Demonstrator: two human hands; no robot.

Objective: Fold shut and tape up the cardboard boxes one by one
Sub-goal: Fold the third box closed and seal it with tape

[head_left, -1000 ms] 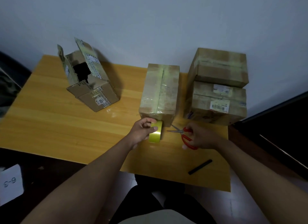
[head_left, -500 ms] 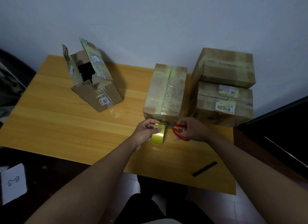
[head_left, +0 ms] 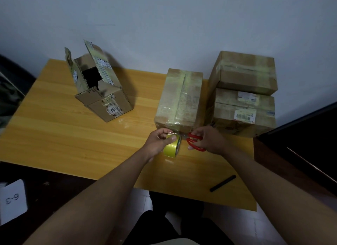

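Our left hand [head_left: 160, 142] grips the yellow tape roll [head_left: 172, 147], our right hand [head_left: 209, 140] curls through the red-handled scissors [head_left: 194, 142], both at the near end of the taped brown cardboard box [head_left: 179, 97] mid-table. We should keep the strip taut and snip close. Both forearms reach forward, converging.

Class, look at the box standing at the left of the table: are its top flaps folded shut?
No: the left box has its flaps standing up, with the dark inside showing.
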